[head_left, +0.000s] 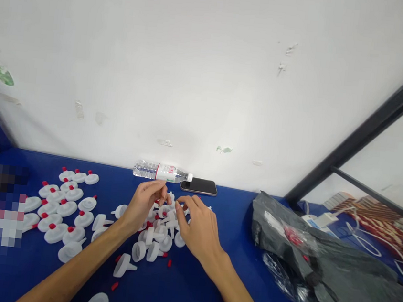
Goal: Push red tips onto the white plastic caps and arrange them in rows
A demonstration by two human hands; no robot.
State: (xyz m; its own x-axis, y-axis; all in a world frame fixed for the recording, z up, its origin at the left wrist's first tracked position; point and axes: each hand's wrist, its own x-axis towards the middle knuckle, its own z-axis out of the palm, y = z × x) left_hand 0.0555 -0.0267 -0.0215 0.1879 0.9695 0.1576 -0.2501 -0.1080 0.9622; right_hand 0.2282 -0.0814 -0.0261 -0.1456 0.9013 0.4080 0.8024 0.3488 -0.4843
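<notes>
My left hand [147, 202] hovers over a pile of white plastic nozzle caps [160, 233], its fingers curled together. Facing it, my right hand [199, 225] has its thumb and fingertips drawn close over the pile's right side. Whatever either hand pinches is too small or hidden to make out. The caps are wide and round with narrow spouts, lying at mixed angles. Small red tips cover some spouts, and loose red tips [115, 286] lie in front. To the left, several caps with red tips [67, 208] are spread mostly rim down.
Along the white wall lie a clear water bottle [170, 173] on its side and a dark phone [199, 186]. A dark grey plastic bag [319, 259] covers the right side of the blue surface [179, 295]. White cables and a charger [326, 219] sit beyond a black metal bar [370, 125].
</notes>
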